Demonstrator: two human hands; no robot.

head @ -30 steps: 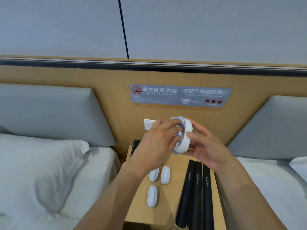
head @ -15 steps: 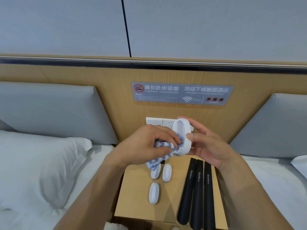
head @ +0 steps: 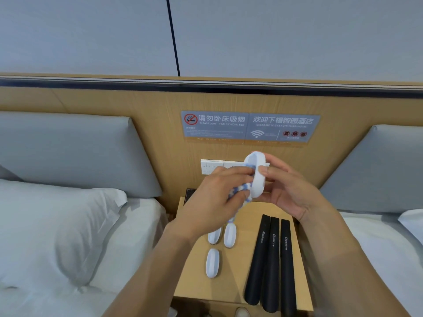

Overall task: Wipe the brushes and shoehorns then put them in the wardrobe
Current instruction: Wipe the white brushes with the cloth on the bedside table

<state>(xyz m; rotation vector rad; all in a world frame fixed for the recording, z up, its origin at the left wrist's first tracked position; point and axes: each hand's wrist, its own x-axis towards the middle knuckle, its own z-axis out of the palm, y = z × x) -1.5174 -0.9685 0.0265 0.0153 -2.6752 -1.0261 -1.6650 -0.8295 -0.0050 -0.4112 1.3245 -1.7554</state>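
Observation:
My right hand (head: 290,191) grips a white oval brush (head: 257,177), held upright above the nightstand. My left hand (head: 215,197) holds a blue-and-white cloth (head: 239,193) pressed against the brush's left side; a tail of cloth hangs down. Three more white brushes lie on the wooden nightstand (head: 196,280): two side by side (head: 230,235) and one nearer me (head: 212,263). Three black shoehorns (head: 272,259) lie in a row on the right of the nightstand.
Beds with white pillows (head: 52,227) flank the nightstand on both sides. Behind it a wooden headboard carries a switch panel (head: 211,167) and a grey sign (head: 249,126). A dark flat item (head: 190,194) sits at the nightstand's back left.
My left hand slid the cloth down the brush's side and back up while my right hand kept the brush upright. The view shifted slightly.

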